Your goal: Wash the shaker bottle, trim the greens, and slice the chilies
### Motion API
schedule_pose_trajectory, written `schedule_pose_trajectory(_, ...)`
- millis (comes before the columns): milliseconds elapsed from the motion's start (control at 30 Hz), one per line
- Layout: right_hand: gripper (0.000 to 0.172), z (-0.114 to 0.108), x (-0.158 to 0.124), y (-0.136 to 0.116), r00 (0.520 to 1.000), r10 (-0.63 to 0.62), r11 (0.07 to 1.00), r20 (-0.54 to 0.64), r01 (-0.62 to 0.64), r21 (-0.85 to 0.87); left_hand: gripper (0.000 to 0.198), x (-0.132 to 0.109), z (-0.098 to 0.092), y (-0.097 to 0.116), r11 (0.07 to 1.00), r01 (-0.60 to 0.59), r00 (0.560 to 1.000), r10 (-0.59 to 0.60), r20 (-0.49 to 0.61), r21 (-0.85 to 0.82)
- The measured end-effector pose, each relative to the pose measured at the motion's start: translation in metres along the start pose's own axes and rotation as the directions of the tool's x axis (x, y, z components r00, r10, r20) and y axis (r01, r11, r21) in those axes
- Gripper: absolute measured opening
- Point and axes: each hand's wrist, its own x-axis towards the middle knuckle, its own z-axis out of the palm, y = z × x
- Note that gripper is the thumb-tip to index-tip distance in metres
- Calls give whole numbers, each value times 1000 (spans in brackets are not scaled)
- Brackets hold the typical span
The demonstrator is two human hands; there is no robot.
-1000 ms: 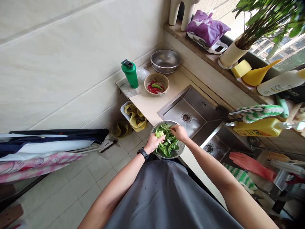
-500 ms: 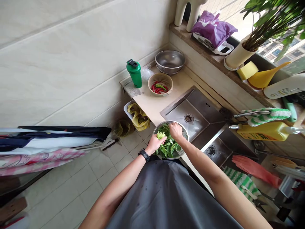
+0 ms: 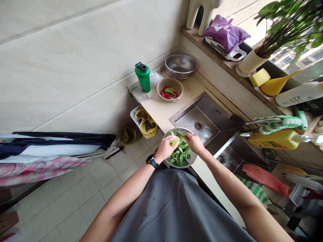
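Note:
My left hand, with a black watch on its wrist, is closed round a bunch of leafy greens; the pale green cut stems show between thumb and fingers. Close by on the right, my right hand is closed, its fingertips pinching the greens by their upper end. Both hands are over a metal colander at the counter's front edge. Loose leafy greens lie in it below my hands. My fingers hide part of the bunch.
A steel sink adjoins the colander on the right. Behind stand a beige basket of red and green chillies, a metal bowl and a green shaker bottle. A bin with a yellow bag is at the left, below the counter.
My left hand has turned, so its fingers now cover more of the stems. My right hand has moved slightly right and down, with its fingertips now toward the left hand.

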Motion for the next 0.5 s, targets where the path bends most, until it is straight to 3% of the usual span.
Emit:
schedule_pose_trajectory(167, 33, -16, -10, -14, 1000, 22, 998, -11, -21, 67, 22, 9, 7, 8, 998, 45, 997, -42, 63, -46)
schedule_pose_trajectory(267, 14, -27, -18, -22, 1000, -9, 979, 16, 6, 202, 24, 10, 10, 10, 998, 32, 994, -26, 110, -53)
schedule_pose_trajectory(400, 12, -32, -26, -29, 996, -5, 844, 93, -46, 534, 21, 11, 9, 10, 996, -8, 985, -8, 174, 88)
schedule_pose_trajectory(500, 15, -29, -29, -32, 990, 4, 740, 139, -97, 665, 13, 10, 5, 7, 980, -51, 984, 16, 180, 192)
